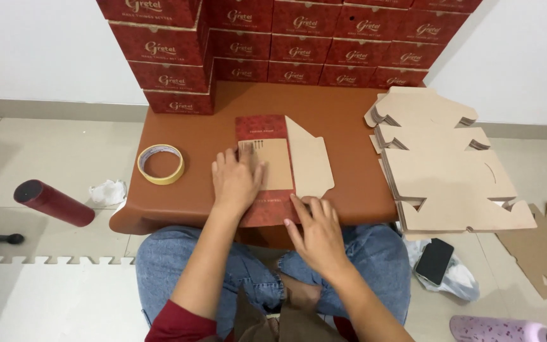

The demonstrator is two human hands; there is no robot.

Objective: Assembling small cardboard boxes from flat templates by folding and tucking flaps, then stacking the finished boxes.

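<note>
A flat cardboard box blank (pixel 273 164), red printed on one side and plain brown on the other, lies partly folded on the small brown table (pixel 343 114). My left hand (pixel 237 180) presses flat on its folded left part, fingers spread. My right hand (pixel 314 231) rests at the blank's near right corner, at the table's front edge, fingers on the cardboard. A brown flap of the blank sticks out to the right.
A roll of yellow tape (pixel 161 164) lies left on the table. Stacked red boxes (pixel 286 38) fill the back. A pile of flat brown blanks (pixel 444 164) overhangs the right side. On the floor: a dark red bottle (pixel 54 202), crumpled tissue (pixel 107 192), a black phone (pixel 433 260).
</note>
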